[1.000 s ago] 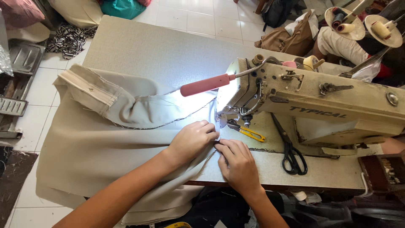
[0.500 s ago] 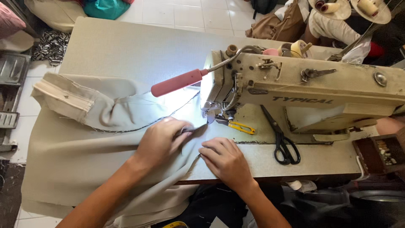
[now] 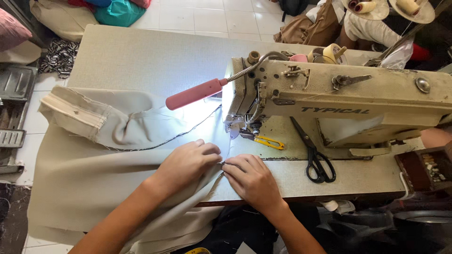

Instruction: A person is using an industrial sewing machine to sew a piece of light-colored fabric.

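Observation:
A large beige fabric piece (image 3: 84,174) with a stitched waistband end lies across the left of the sewing table (image 3: 141,56). My left hand (image 3: 186,162) presses flat on the fabric's edge just in front of the needle area. My right hand (image 3: 249,178) pinches the same fabric edge beside it, fingertips touching the left hand's. A cream industrial sewing machine (image 3: 339,103) stands to the right, its presser foot (image 3: 235,129) just beyond my fingers. A pink gooseneck lamp (image 3: 193,94) lights the cloth.
Black scissors (image 3: 315,157) and yellow thread snips (image 3: 268,141) lie on the machine bed. A small wooden box (image 3: 426,169) sits at the right edge. Thread cones and tape stand behind the machine. Metal trays (image 3: 14,94) and cloth bundles lie on the tiled floor at left.
The view has shifted, so the machine and hands sit differently in frame. Both hands stay on the fabric edge near the presser foot, fingertips drawn closer together.

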